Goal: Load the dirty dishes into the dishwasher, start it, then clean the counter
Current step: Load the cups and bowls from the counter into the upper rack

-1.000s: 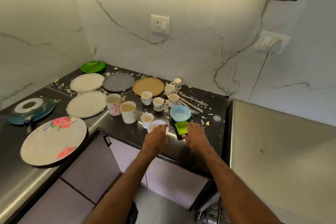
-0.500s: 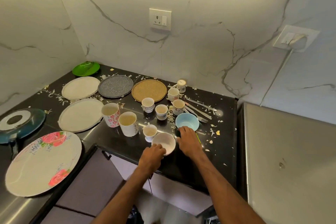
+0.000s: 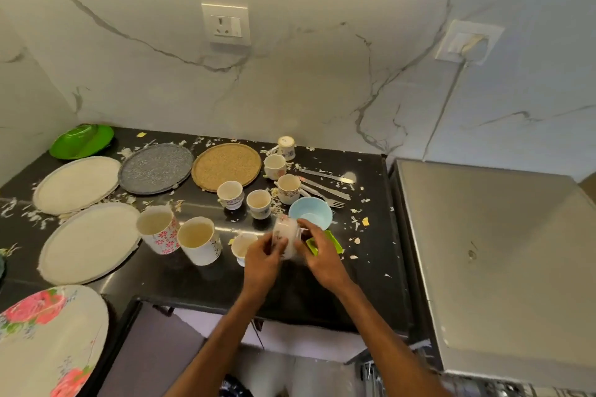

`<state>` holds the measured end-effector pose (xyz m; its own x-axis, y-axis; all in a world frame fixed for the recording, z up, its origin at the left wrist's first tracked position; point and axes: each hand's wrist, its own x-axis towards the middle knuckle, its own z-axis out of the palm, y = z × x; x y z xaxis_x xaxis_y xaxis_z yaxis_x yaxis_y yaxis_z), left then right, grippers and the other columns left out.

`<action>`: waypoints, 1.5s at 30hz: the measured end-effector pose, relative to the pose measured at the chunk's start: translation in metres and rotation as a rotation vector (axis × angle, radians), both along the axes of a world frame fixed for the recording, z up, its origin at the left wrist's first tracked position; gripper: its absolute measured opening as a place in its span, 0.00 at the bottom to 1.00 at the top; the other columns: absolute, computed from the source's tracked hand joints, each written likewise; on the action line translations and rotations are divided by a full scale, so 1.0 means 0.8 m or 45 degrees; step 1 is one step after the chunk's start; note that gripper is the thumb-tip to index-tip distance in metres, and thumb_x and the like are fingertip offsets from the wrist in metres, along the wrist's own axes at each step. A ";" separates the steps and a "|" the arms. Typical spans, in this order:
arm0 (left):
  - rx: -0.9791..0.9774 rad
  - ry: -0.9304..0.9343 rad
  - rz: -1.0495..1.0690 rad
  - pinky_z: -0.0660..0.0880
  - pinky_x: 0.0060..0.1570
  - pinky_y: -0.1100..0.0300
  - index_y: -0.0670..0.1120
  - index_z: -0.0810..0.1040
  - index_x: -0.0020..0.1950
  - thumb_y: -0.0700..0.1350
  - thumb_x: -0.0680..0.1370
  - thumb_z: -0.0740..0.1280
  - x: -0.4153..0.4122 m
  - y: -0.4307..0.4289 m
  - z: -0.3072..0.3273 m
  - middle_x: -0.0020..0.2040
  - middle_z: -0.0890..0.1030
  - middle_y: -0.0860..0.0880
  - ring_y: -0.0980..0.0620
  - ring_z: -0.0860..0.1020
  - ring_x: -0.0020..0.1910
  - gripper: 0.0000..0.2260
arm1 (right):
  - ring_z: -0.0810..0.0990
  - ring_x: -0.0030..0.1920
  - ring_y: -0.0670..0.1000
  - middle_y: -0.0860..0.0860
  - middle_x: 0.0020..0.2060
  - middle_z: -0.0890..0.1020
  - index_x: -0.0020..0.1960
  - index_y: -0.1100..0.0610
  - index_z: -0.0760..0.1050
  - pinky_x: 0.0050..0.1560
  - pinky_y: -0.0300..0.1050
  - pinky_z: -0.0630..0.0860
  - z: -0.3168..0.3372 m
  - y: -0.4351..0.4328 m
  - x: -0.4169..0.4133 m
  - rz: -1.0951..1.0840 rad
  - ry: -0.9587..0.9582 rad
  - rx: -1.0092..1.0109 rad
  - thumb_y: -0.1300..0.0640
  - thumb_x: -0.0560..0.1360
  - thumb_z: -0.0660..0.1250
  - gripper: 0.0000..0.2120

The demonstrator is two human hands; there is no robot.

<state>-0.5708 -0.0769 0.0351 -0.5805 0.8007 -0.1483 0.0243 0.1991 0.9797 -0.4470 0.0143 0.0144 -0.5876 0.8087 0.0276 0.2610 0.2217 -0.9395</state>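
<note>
The loading step is in hand: a bowl (image 3: 285, 234) is being taken up from the counter (image 3: 371, 271), while plates, cups and cutlery are left lying on it among scattered scraps. The bowl is held tipped on its side, clear of the counter, just in front of the blue bowl (image 3: 310, 210) and beside a small cup (image 3: 241, 244). It is gripped from both sides: the left hand (image 3: 263, 259) is curled round its near side, and the right hand (image 3: 324, 259) is closed against the other. A green dish (image 3: 332, 240) lies under the right hand; whether it is gripped too cannot be told. Both forearms are stretched forward and converge on the bowl. Next, the bowl would probably have to be lowered to the dishwasher, and a firm hold kept.
</note>
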 end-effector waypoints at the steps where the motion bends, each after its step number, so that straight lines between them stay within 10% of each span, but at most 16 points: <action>1: 0.024 -0.170 0.013 0.81 0.46 0.60 0.48 0.80 0.57 0.43 0.80 0.67 0.000 0.009 0.010 0.51 0.84 0.50 0.58 0.83 0.48 0.07 | 0.68 0.70 0.39 0.42 0.71 0.70 0.74 0.44 0.65 0.67 0.34 0.69 -0.003 -0.003 0.005 -0.001 -0.013 0.035 0.49 0.77 0.71 0.28; 7: -0.105 -0.843 -0.329 0.80 0.47 0.46 0.43 0.79 0.63 0.47 0.79 0.67 0.025 0.063 0.010 0.57 0.83 0.41 0.40 0.81 0.57 0.15 | 0.63 0.73 0.41 0.42 0.74 0.63 0.77 0.45 0.58 0.73 0.38 0.62 -0.006 -0.012 0.059 -0.324 -0.019 0.220 0.53 0.68 0.79 0.45; 28: -0.488 -0.538 -1.610 0.81 0.39 0.55 0.40 0.79 0.60 0.46 0.76 0.68 0.498 0.133 -0.011 0.50 0.84 0.41 0.45 0.83 0.44 0.16 | 0.67 0.72 0.47 0.46 0.73 0.66 0.77 0.47 0.58 0.64 0.51 0.77 -0.042 -0.115 0.500 -1.489 -0.187 0.147 0.33 0.64 0.77 0.50; 33: -0.479 -0.137 -1.965 0.82 0.47 0.48 0.44 0.79 0.59 0.59 0.73 0.72 0.622 0.120 -0.038 0.51 0.83 0.43 0.46 0.84 0.48 0.22 | 0.66 0.73 0.47 0.43 0.75 0.63 0.77 0.43 0.57 0.65 0.55 0.75 -0.081 -0.177 0.596 -1.705 -0.311 0.032 0.32 0.66 0.75 0.47; 39: 0.370 1.274 -2.268 0.65 0.71 0.50 0.46 0.61 0.79 0.53 0.81 0.64 0.732 0.140 -0.083 0.77 0.64 0.45 0.45 0.66 0.74 0.29 | 0.65 0.71 0.50 0.46 0.76 0.60 0.78 0.42 0.54 0.65 0.58 0.75 -0.157 -0.246 0.678 -1.885 -0.447 -0.285 0.34 0.66 0.75 0.48; 45: 0.802 1.978 -2.280 0.55 0.75 0.38 0.45 0.48 0.80 0.53 0.79 0.64 0.817 0.212 -0.128 0.80 0.44 0.43 0.43 0.50 0.79 0.36 | 0.66 0.71 0.56 0.49 0.73 0.60 0.77 0.45 0.56 0.63 0.62 0.76 -0.245 -0.256 0.745 -2.096 -0.447 -0.651 0.39 0.64 0.79 0.49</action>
